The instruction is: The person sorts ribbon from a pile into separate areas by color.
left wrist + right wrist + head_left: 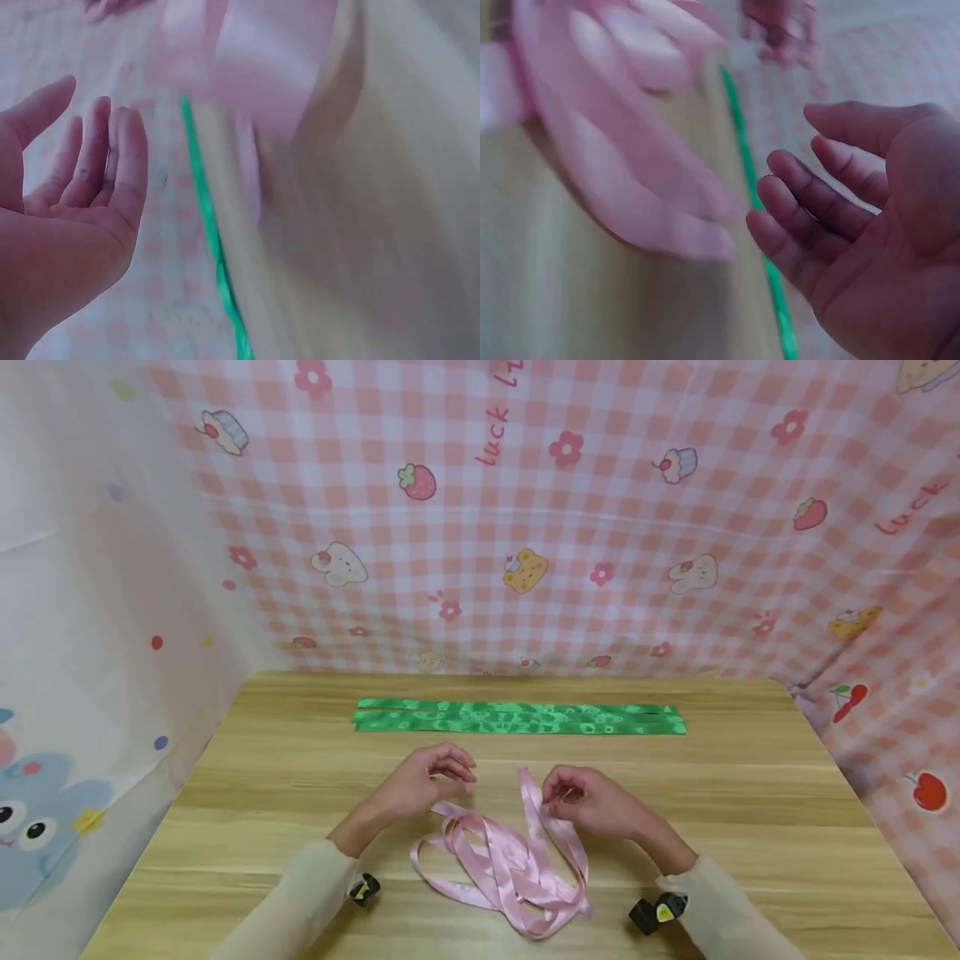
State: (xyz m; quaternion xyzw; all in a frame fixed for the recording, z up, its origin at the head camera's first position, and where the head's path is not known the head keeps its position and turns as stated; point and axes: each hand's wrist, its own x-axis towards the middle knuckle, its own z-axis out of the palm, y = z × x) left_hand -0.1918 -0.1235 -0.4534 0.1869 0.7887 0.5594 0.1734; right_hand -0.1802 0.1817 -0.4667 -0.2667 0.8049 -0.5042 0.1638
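Observation:
A long pink satin ribbon point(510, 860) lies in loose, tangled loops near the front middle of the table. My left hand point(431, 781) hovers at the ribbon's upper left, fingers relaxed and bent, with nothing in them; the left wrist view shows that hand point(90, 187) with its palm bare. At the upper right of the loops is my right hand point(588, 802), its fingertips overlapping the ribbon's edge in the head view. In the right wrist view the right hand point(855, 217) has loosely bent fingers and an empty palm, beside the blurred ribbon point(615, 142).
Green patterned ribbon strips point(517, 717) lie flat side by side across the back of the wooden table point(285, 777). A pink checked cloth point(465, 543) hangs behind the table, and a white printed cloth point(82, 610) hangs on the left.

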